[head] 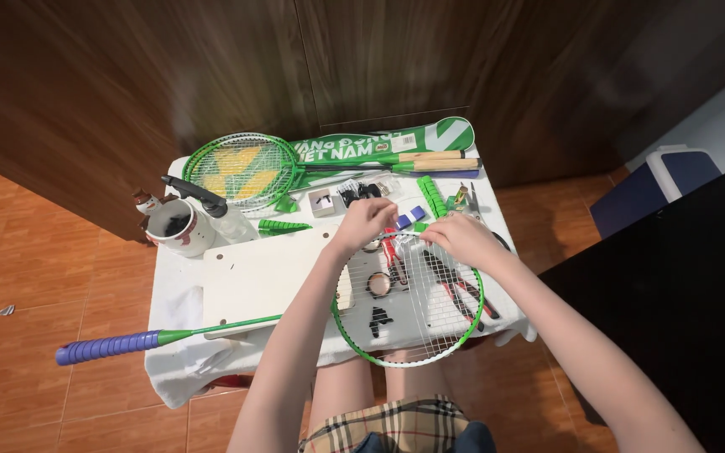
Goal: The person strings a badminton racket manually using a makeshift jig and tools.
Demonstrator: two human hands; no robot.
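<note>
From the head view, the left hand [364, 222] and right hand [461, 235] pinch, close together, the far rim of a green racket [409, 304] lying on the worktop [245, 277], which looks light, stiff-framed with springy strings, best gripped by frame or purple handle [106, 346].

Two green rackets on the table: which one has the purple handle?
The near racket, under both hands at its head's far edge. Its purple handle sticks out past the table's left edge. The far racket by the wall has a bare wooden handle.
</note>
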